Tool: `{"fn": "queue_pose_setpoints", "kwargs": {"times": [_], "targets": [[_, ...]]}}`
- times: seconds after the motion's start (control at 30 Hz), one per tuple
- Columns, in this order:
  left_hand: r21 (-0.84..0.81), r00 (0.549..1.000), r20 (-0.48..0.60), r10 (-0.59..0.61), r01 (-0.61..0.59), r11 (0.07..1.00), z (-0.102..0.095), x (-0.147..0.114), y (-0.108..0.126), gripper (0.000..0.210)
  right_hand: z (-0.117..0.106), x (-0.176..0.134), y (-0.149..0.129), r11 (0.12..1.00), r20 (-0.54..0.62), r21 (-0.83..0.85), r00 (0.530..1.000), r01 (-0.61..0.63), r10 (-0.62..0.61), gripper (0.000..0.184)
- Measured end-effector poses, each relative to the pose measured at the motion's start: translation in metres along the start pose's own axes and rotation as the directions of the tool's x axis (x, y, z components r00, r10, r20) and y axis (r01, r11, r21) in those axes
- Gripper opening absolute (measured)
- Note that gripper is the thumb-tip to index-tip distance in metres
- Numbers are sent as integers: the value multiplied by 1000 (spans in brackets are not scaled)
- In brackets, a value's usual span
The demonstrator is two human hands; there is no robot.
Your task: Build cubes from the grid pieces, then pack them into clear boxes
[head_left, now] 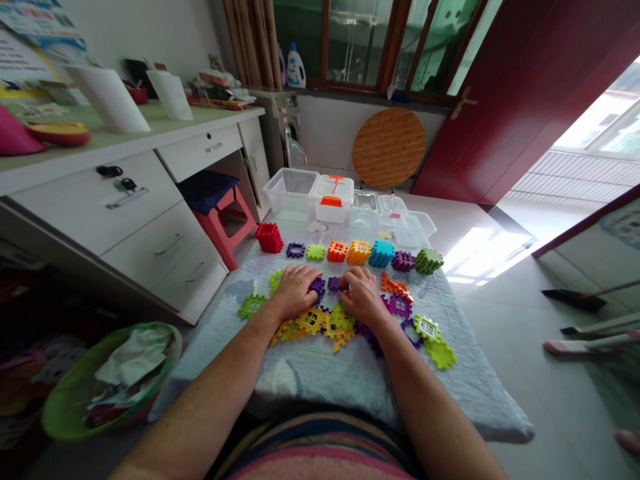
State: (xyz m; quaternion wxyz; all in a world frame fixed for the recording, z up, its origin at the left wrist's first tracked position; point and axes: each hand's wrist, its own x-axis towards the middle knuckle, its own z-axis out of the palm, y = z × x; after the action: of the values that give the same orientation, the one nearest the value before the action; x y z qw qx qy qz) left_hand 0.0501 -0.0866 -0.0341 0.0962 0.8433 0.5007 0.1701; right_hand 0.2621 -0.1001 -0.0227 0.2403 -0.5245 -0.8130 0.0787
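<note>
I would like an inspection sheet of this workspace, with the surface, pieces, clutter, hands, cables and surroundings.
Surface: pale cloth, slightly wrinkled.
Pieces: a row runs from the red stack to the green stack; loose yellow pieces lie nearer the person.
Clutter: clear bin and lidded box behind the row.
Hands: left hand and right hand each at a purple piece; grip cannot be told.
Cables: nothing seen.
Surroundings: desk, stool and green basket on the left; red door ahead, to the right.
</note>
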Motion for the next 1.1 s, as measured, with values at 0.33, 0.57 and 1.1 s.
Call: {"fn": "queue_pose_setpoints", "kwargs": {"times": [0.33,0.57,1.1], "targets": [[29,1000,-14,2,-2,1000,3,2,-2,46,0,-1,6,998,107,-55,994,-24,30,44],[-66,996,-90,3,-9,998,3,6,-3,40,4,3,7,998,82,-51,996,-23,27,45],[242,982,190,1,-47,969,0,31,62,32,-10,-3,34,968,-228,209,956,-136,183,19]]}}
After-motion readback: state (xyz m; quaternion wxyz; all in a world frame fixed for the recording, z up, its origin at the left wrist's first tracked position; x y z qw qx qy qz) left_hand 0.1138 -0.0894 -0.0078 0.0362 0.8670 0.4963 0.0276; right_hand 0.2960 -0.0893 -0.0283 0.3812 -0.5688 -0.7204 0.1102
